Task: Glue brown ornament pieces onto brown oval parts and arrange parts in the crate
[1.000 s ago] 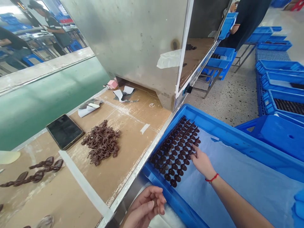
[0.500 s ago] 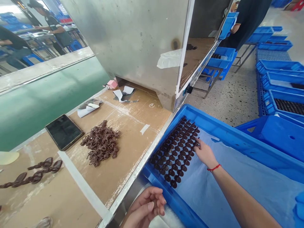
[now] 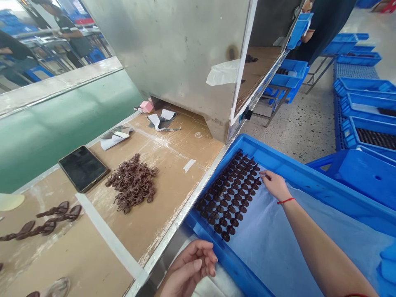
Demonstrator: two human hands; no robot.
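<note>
My right hand (image 3: 276, 185) hovers over the blue tray (image 3: 309, 176), just right of several rows of dark brown pieces with round, disc-like parts (image 3: 230, 194). Its fingers are loosely extended, and I see nothing held in them. The rows lie side by side on a pale blue sheet (image 3: 275, 243) at the tray's left end. My left hand (image 3: 193, 266), palm turned up and fingers loosely curved, rests in the air between the bench edge and the tray. Nothing shows in it. On the bench lies a heap of brown twisted pieces (image 3: 133, 183).
A phone or tablet (image 3: 83, 168) lies beside the heap on the brown bench top (image 3: 173, 185). Behind stands a large metal housing (image 3: 182, 53). A green conveyor belt (image 3: 71, 119) runs at left. Blue crates (image 3: 368, 107) and a blue stool (image 3: 368, 173) stand at right; other people are farther off.
My right hand has drawn back to the right, away from the end of the nearest row, which stays lying on the sheet. The left hand has hardly moved.
</note>
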